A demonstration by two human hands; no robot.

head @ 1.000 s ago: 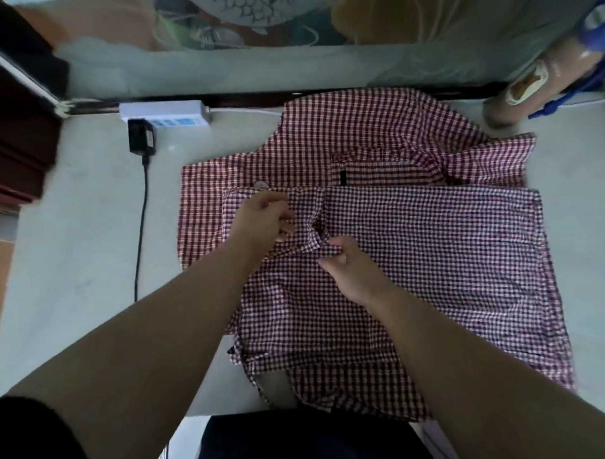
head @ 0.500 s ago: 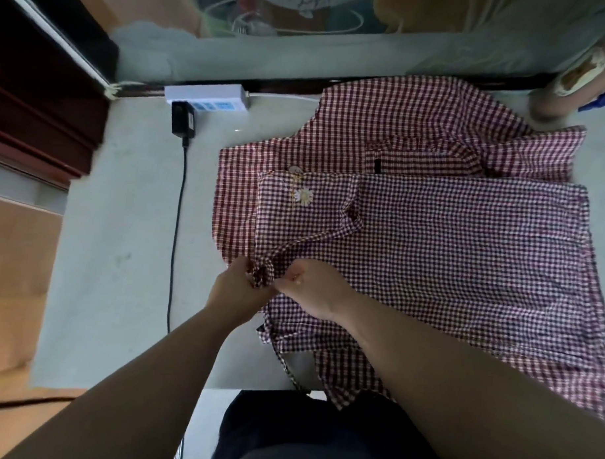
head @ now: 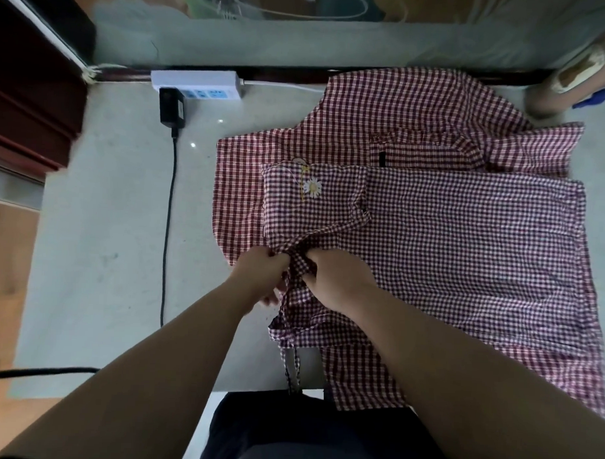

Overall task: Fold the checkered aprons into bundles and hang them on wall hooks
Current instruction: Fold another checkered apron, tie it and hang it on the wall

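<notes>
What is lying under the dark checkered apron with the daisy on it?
A red checkered apron lies under it, showing mainly past its far and left edges. The dark apron covers the rest, so nothing more beneath can be seen.

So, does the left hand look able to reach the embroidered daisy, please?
Probably yes: the daisy lies uncovered just beyond the left hand, though it now pinches the top apron.
</notes>
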